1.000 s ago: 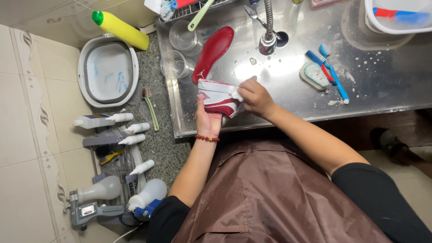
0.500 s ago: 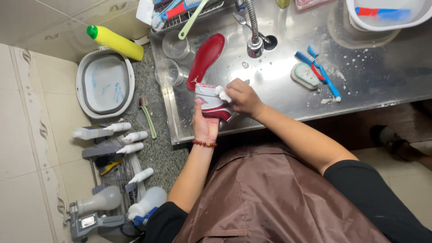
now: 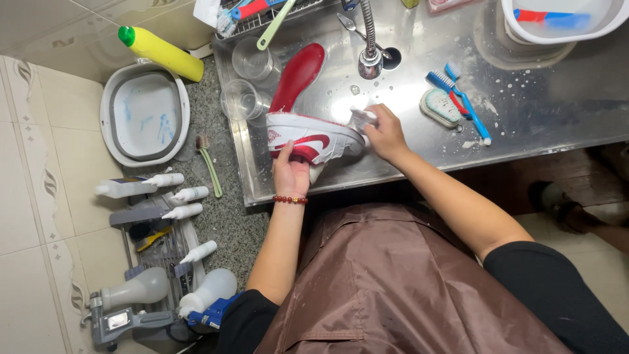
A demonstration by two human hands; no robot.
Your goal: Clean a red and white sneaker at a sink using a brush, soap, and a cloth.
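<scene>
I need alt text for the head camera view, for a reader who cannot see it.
Over a wet steel sink, the left hand holds a white and red shoe while the right hand presses a white cloth to its toe. A red insole lies behind.

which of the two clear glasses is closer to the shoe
The lower clear glass, beside the sneaker heel held by the left hand; the other glass sits farther up.

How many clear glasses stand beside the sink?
2: one glass sits by the rack at the top; the other glass lies just below it, left of the red insole.
</scene>
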